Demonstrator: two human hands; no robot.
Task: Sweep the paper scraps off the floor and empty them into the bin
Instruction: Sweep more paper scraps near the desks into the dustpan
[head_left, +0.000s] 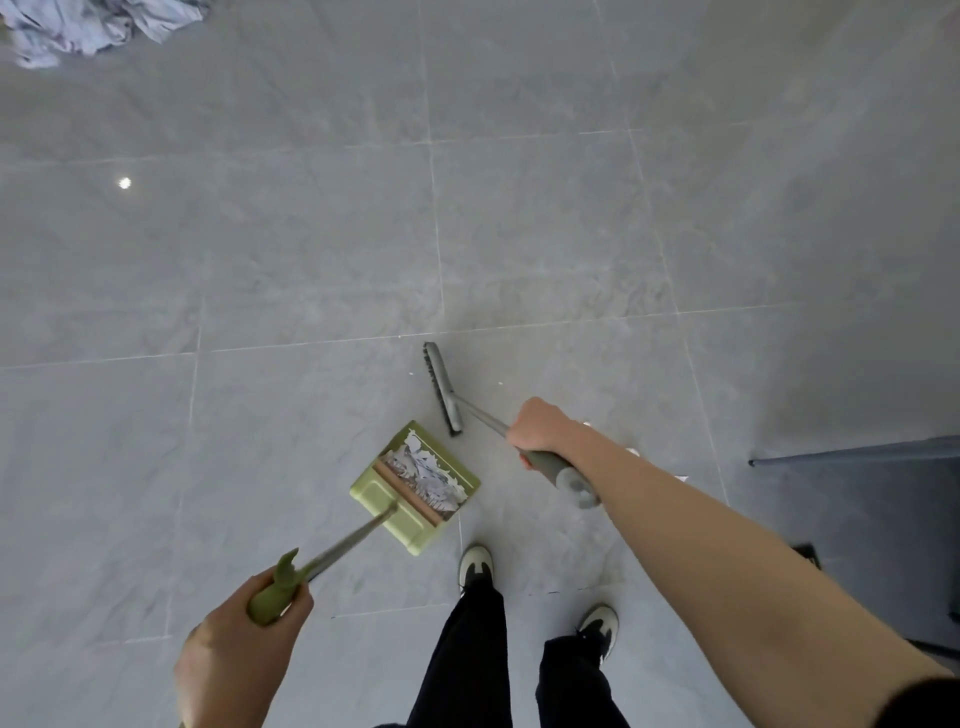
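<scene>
— Hands first?
— Left hand (244, 639) wrapped tight round the green dustpan (415, 486) handle. Right hand (537, 426) curled round the grey broom (441, 387) handle.
— Paper scraps (426, 467)?
— Piled in the dustpan, just beside the broom head. A few tiny bits near the right arm.
— Floor (311, 234)?
— Grey shiny tiles. Crumpled cloth (88, 26) far off, top left. Dark mat (883, 519) on the right.
</scene>
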